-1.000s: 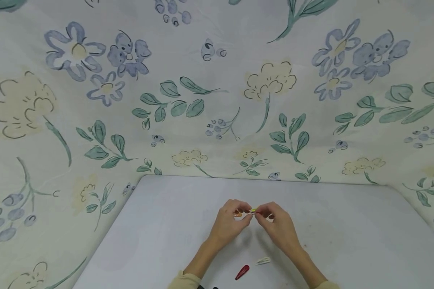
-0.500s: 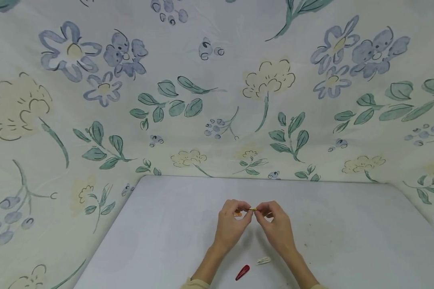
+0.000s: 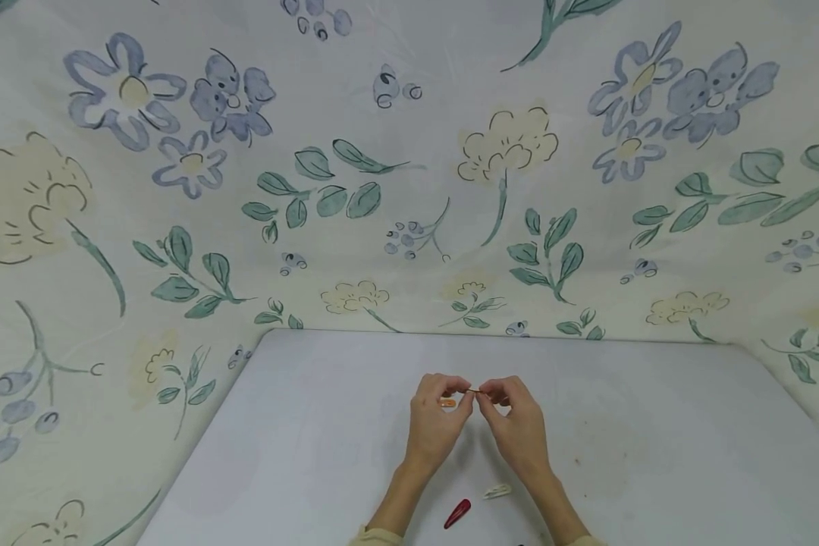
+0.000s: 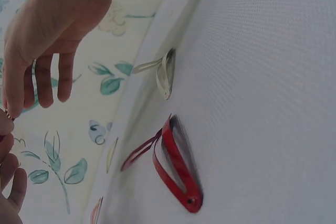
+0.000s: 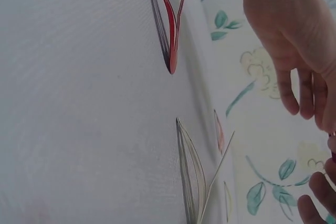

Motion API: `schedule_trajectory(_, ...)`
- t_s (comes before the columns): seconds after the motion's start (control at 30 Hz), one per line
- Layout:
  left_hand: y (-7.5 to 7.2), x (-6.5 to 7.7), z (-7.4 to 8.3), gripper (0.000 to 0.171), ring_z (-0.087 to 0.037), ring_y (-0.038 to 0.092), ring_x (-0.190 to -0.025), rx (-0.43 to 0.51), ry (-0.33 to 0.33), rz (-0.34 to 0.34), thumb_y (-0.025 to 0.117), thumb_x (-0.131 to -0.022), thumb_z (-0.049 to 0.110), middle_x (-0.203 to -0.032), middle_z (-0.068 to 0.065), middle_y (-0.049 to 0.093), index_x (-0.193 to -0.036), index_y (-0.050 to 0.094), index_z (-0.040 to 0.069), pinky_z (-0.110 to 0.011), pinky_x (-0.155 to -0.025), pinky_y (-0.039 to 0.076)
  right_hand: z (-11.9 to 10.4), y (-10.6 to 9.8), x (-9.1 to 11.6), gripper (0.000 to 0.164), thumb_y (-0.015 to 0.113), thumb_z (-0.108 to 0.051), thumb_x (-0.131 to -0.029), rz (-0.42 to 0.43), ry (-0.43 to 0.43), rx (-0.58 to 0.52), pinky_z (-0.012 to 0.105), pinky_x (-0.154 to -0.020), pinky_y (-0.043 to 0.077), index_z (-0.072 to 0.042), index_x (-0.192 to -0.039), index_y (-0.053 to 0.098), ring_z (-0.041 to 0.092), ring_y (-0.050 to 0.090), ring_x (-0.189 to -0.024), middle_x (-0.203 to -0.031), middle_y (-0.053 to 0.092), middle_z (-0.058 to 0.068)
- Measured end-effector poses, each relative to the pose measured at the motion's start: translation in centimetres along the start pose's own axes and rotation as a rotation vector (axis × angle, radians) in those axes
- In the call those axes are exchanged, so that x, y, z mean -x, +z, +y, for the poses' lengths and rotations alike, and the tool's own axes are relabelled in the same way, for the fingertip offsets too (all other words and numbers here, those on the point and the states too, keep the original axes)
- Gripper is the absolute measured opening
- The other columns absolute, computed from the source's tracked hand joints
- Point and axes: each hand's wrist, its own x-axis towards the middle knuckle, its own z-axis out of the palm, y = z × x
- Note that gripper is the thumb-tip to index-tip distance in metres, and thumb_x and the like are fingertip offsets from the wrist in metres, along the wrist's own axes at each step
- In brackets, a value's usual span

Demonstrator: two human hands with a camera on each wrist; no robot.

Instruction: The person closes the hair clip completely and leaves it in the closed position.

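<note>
In the head view my left hand (image 3: 435, 425) and right hand (image 3: 516, 425) meet over the white table. Fingertips and thumbs of both pinch a thin, dark reddish hair clip (image 3: 475, 391), mostly hidden by the fingers. An orange hair clip (image 3: 447, 403) lies behind the left hand. Nearer the body lie a red snap hair clip (image 3: 458, 514) and a cream one (image 3: 497, 492). Both stand with their halves sprung apart in the left wrist view, the red clip (image 4: 181, 174) closer than the cream clip (image 4: 166, 74). A yellow clip (image 4: 112, 155) shows farther off there.
The white table (image 3: 300, 425) ends at a floral cloth (image 3: 409, 174) hung behind and at the left. Small dark specks (image 3: 577, 462) dot the tabletop to the right of the hands.
The hands have drawn slightly closer together, and the held clip has turned to a thin edge-on line. Yellow seen between the fingertips earlier no longer shows in the head view.
</note>
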Motion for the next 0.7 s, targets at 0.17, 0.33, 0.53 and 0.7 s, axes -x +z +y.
schedule_trajectory(0.17, 0.10, 0.12, -0.12, 0.012, -0.013, 0.057, -0.085, 0.007, -0.004, 0.030, 0.076, -0.079, 0.001, -0.084, 0.002, 0.068, -0.088, 0.072, 0.009, -0.035, -0.074, 0.055, -0.17, -0.07, -0.06, 0.017, 0.079, -0.006, -0.082, 0.004, -0.002, 0.030, 0.033, -0.072, 0.052, -0.012, -0.093, 0.067, 0.010, 0.059, -0.079, -0.087, 0.063, -0.002)
schedule_trajectory(0.33, 0.06, 0.04, 0.02, 0.010, -0.011, 0.057, -0.084, 0.016, -0.020, 0.055, 0.078, -0.078, 0.003, -0.081, 0.004, 0.067, -0.084, 0.072, 0.009, -0.033, -0.073, 0.054, -0.46, -0.18, -0.16, 0.017, 0.079, -0.006, -0.082, 0.007, -0.003, 0.030, 0.036, -0.068, 0.053, -0.012, -0.093, 0.068, 0.011, 0.059, -0.077, -0.087, 0.065, 0.002)
schedule_trajectory(0.53, -0.06, -0.11, 0.37, 0.011, -0.010, 0.057, -0.082, 0.040, -0.043, 0.082, 0.079, -0.077, 0.004, -0.078, 0.005, 0.067, -0.081, 0.073, 0.012, -0.037, -0.072, 0.053, -0.64, -0.12, -0.24, 0.019, 0.081, -0.006, -0.080, 0.033, -0.015, 0.038, 0.031, -0.063, 0.049, -0.012, -0.093, 0.069, 0.011, 0.058, -0.073, -0.085, 0.063, -0.001)
schedule_trajectory(0.7, 0.03, -0.13, 0.64, 0.015, -0.009, 0.056, -0.079, 0.035, -0.070, 0.110, 0.081, -0.074, 0.002, -0.076, 0.007, 0.066, -0.077, 0.073, 0.015, -0.033, -0.069, 0.052, -0.81, 0.04, -0.13, 0.017, 0.080, -0.003, -0.080, 0.057, 0.013, 0.009, 0.024, -0.062, 0.047, -0.012, -0.088, 0.069, 0.009, 0.056, -0.071, -0.081, 0.063, -0.003)
